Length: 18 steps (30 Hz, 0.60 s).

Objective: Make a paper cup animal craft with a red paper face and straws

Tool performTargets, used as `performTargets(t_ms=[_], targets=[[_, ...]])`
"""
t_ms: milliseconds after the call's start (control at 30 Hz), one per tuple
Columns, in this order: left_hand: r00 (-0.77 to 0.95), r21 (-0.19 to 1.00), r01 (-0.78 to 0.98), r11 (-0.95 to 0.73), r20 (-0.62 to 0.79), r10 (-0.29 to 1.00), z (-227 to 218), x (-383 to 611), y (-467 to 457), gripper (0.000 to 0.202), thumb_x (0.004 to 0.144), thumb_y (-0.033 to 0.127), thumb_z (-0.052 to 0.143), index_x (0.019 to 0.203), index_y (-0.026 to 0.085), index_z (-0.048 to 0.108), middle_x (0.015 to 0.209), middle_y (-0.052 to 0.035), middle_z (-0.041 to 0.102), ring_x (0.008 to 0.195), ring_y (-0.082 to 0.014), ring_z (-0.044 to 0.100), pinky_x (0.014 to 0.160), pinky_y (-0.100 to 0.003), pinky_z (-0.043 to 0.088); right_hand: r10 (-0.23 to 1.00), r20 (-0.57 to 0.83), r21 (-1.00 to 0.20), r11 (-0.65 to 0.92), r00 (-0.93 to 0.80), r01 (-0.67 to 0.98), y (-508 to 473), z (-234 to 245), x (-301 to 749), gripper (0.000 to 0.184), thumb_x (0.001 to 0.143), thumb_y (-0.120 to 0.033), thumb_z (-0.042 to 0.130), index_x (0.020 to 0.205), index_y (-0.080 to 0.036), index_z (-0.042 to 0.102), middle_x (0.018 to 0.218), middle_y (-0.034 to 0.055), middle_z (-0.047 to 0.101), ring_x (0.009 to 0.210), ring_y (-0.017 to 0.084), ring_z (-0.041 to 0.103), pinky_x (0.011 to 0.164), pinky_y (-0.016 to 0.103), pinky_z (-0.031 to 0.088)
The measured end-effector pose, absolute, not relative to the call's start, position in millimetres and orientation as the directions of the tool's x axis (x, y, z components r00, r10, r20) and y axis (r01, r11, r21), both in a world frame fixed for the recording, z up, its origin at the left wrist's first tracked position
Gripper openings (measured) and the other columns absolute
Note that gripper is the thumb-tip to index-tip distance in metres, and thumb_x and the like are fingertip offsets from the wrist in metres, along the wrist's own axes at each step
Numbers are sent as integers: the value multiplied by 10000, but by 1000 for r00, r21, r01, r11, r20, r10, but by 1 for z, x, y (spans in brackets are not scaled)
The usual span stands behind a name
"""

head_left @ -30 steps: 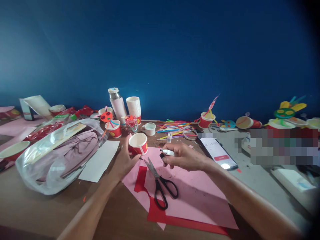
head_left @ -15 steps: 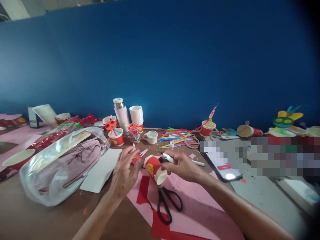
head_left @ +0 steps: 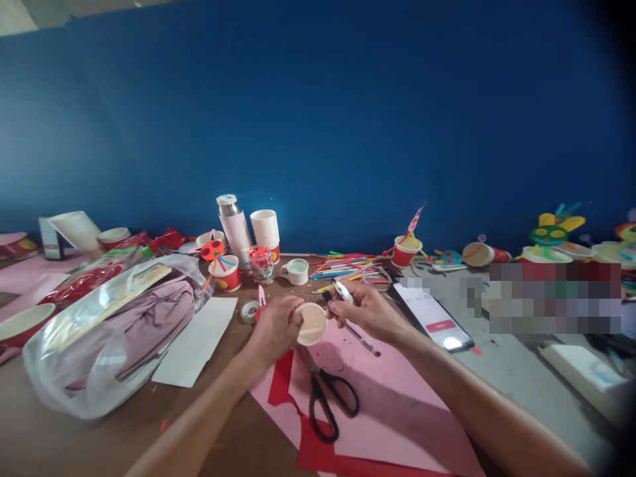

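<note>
"Red paper cup turned since the last look?"

"Yes, its mouth now faces up toward the camera, cream-white inside, hardly any red wall showing. The left fingers curl closely round its side, the left hand gripping it."

"And the right hand?"

"Its fingers pinch a slim white pen, just beside the rim."

"Below them?"

"Black-handled steel scissors lie on pink construction paper, spread over the brown wooden table."
</note>
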<state>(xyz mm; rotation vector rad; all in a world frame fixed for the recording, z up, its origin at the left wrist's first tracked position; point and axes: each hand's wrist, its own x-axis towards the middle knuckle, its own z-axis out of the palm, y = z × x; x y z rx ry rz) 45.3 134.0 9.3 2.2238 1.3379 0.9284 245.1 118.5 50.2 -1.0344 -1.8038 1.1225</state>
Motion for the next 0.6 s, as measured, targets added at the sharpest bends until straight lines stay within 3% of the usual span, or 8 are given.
performTargets(t_ms=[33,100,400,500,600], targets=[[239,701,627,-341,244,940,13,44,144,229,758,190,419,769,167,647,737,-52,629,748,-203,573,725,-328,444,905,186,-932,286,-383,224,119,50,245,30,788,-183,500,776,-177,527,681,-21,581,594,95,535,589,217,418],[157,729,637,-250,195,968,20,42,161,245,745,201,401,648,138,617,557,-28,555,592,-180,534,584,-291,416,906,189,-938,281,-378,204,121,48,247,33,790,-193,507,799,-178,535,702,-15,592,590,93,543,585,218,424],[145,797,575,-188,127,981,5,57,188,203,656,182,472,460,150,513,441,9,491,457,-127,435,449,-238,295,916,175,-935,269,-362,231,123,45,251,64,801,-232,508,802,-183,551,669,-11,599,573,102,539,566,226,418],[133,818,538,-203,155,979,5,56,184,175,687,227,505,564,148,600,553,-14,592,551,-154,524,508,-238,360,905,195,-931,292,-377,220,122,47,251,65,795,-206,503,789,-177,561,682,-13,593,581,95,535,576,221,416],[41,834,513,-203,212,976,15,46,171,230,736,312,530,835,154,666,817,-59,673,773,-192,593,628,-242,416,915,197,-930,287,-352,227,122,46,250,74,786,-208,514,813,-178,575,695,-14,597,588,94,536,571,217,412]])
